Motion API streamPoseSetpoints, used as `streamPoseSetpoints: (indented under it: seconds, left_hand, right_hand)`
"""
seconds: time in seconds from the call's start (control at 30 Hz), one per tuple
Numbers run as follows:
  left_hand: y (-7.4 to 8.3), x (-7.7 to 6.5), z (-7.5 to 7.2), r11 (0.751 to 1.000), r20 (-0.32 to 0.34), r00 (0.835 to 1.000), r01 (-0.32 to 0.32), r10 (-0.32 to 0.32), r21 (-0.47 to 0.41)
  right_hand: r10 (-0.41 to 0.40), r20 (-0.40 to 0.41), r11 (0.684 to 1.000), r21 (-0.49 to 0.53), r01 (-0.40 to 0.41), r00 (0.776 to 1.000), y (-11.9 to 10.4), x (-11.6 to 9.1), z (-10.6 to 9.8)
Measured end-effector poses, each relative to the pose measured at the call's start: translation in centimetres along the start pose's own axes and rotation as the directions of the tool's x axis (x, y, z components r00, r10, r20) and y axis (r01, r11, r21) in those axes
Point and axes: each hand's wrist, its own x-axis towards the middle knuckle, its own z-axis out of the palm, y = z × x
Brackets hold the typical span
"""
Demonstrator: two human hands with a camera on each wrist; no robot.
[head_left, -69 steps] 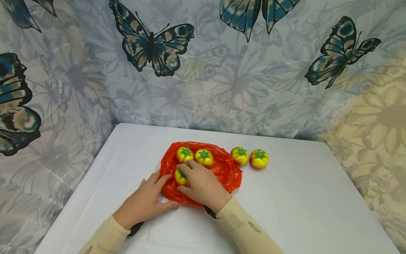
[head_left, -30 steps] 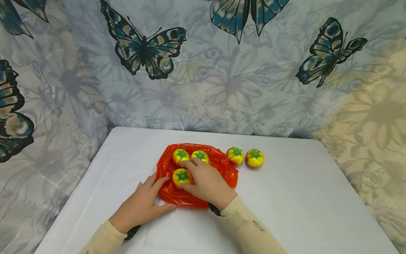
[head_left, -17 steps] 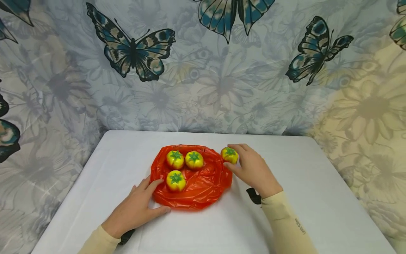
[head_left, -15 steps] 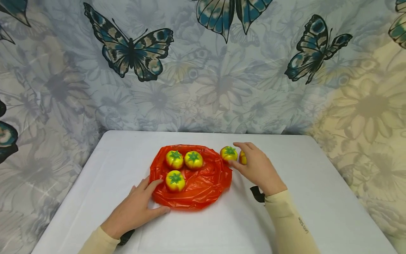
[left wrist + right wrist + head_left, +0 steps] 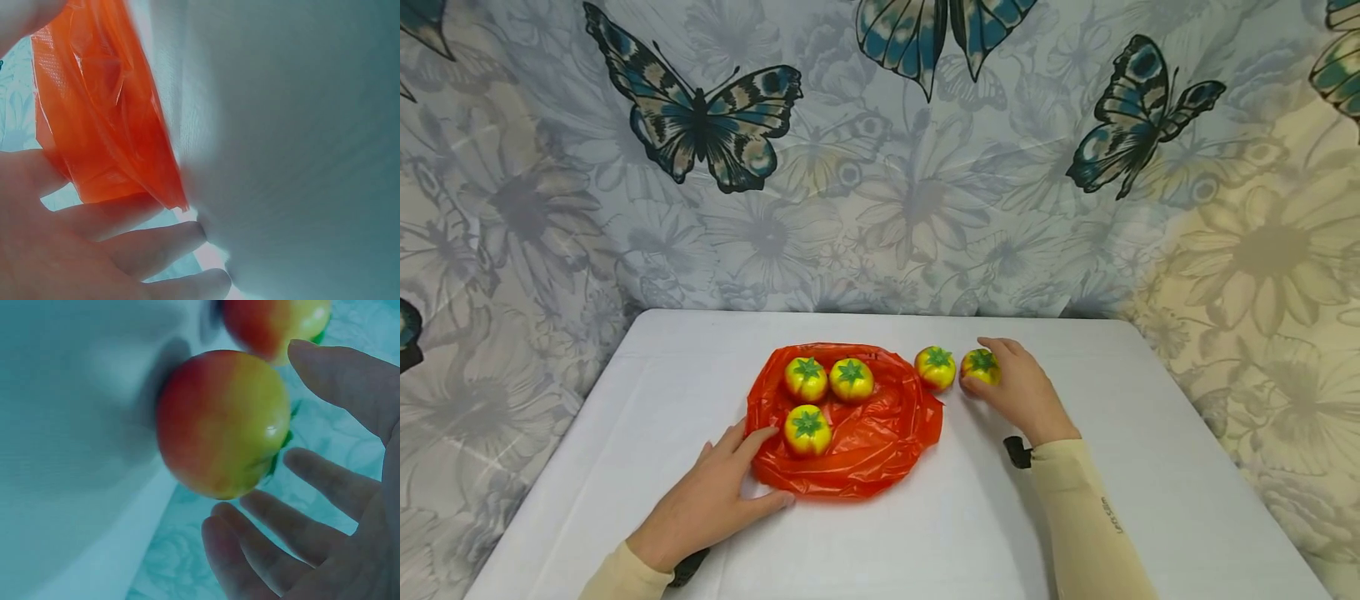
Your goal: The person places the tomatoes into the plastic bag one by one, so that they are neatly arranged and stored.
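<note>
A red plastic bag [image 5: 880,450], its rim spread wide, lies on the table with three yellow-red toy tomatoes in it, one of them the front tomato [image 5: 808,431]. My left hand [image 5: 703,496] rests against the bag's left side, fingers spread; in the left wrist view its fingers [image 5: 153,247] lie along the red plastic. Right of the bag sit a nearer tomato [image 5: 935,368] and an outer tomato [image 5: 981,367]. My right hand [image 5: 1018,392] is spread around the outer tomato. In the right wrist view its thumb and fingers stand apart from that tomato [image 5: 222,425].
A white cloth covers the table [image 5: 1120,500]. Behind it rises a patterned backdrop [image 5: 917,200] with butterflies and flowers, meeting the table's back edge. The nearer loose tomato stands close beside the bag's right rim.
My right hand has left the front tomato in the bag and moved right, passing the nearer loose tomato to the outer one. My left hand stays at the bag. The head view has shifted slightly.
</note>
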Motion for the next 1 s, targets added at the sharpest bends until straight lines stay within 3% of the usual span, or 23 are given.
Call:
streamPoseSetpoints:
  seconds: [0.67, 1.0]
  left_hand:
    - [-0.2, 0.2, -0.1, 0.999, -0.005, 1.0, -0.028, 0.028, -0.026]
    - [-0.3, 0.0, -0.1, 1.0, -0.005, 1.0, -0.015, 0.015, -0.025]
  right_hand:
    - [0.047, 0.059, 0.999, -0.007, -0.047, 0.997, 1.3, 0.6, 0.9]
    - [0.025, 0.036, 0.999, -0.031, -0.024, 0.999, 1.2, 0.6, 1.0]
